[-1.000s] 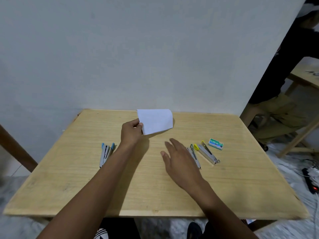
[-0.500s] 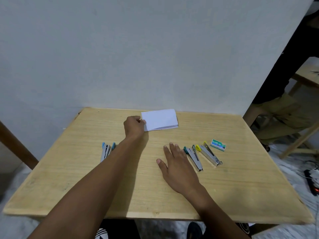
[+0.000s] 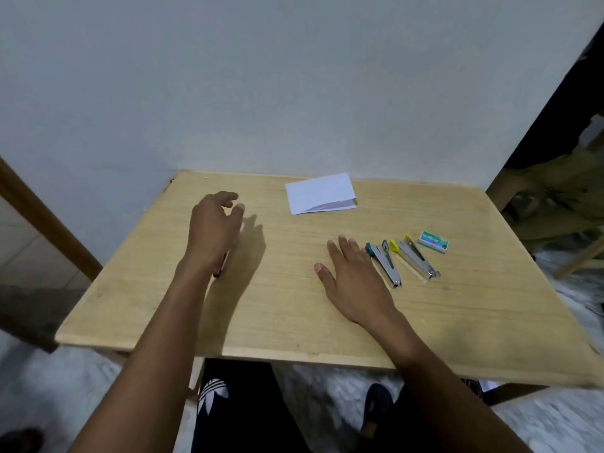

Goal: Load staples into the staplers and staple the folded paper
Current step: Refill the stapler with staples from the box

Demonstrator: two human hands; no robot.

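Note:
The folded white paper point(image 3: 320, 193) lies flat at the table's far edge, with no hand on it. My left hand point(image 3: 214, 228) hovers open over the left part of the table, fingers spread, and covers most of the blue stapler point(image 3: 224, 269), of which only a sliver shows. My right hand point(image 3: 353, 277) rests flat and open on the wood. Just right of it lie a teal-ended stapler point(image 3: 384, 263) and a yellow-ended stapler point(image 3: 414, 259). A small green staple box point(image 3: 433, 242) sits beyond them.
The wooden table point(image 3: 294, 305) stands against a pale wall. Another person sits at the far right beside a second wooden table point(image 3: 581, 256). A brown wooden rail point(image 3: 42, 217) slants at the left. My legs and shoes show below the front edge.
My left hand let go of the folded paper, which now lies flat, and drew back left over the blue stapler. My right hand stayed flat. The camera shifted left.

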